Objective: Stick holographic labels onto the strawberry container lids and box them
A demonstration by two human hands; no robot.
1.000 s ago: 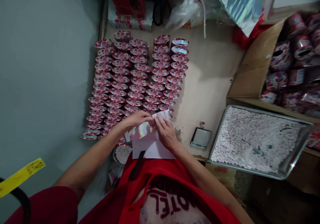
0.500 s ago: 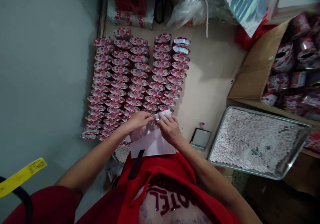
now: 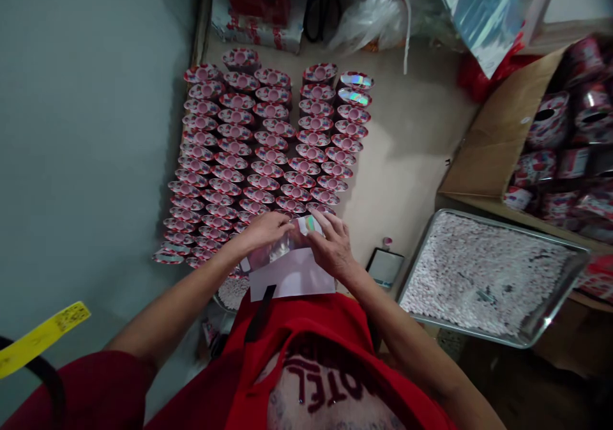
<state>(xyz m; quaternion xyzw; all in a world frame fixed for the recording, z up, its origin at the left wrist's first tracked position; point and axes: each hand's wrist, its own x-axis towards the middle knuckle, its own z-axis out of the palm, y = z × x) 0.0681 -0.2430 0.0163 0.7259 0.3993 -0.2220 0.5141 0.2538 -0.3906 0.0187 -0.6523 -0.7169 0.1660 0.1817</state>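
Note:
My left hand [image 3: 268, 230] is closed, its fingertips pressed at the upper left of a clear, shiny plastic piece [image 3: 280, 249], whose exact kind I cannot make out. Over that piece's right end my right hand [image 3: 334, 245] has its fingers stretched out and slightly apart, next to a small white tab with a rainbow sheen [image 3: 306, 225]. A white sheet of paper [image 3: 292, 278] lies below both hands, against the red apron. Just beyond the fingers stand close rows of red-and-pink patterned pouches [image 3: 258, 196] with round pink caps; my hands partly cover the nearest ones.
On the right, a metal tray [image 3: 426, 233] holds many small pale pieces. Behind it, an open cardboard box [image 3: 498, 130] is full of patterned pouches. A small scale [image 3: 384, 266] and a pink cap [image 3: 387, 242] are left of the tray. A wall borders the left side.
The fingers of my right hand have loosened and lifted slightly off the white tab, which now shows a rainbow glint. My left hand stays almost in place. The view has shifted slightly.

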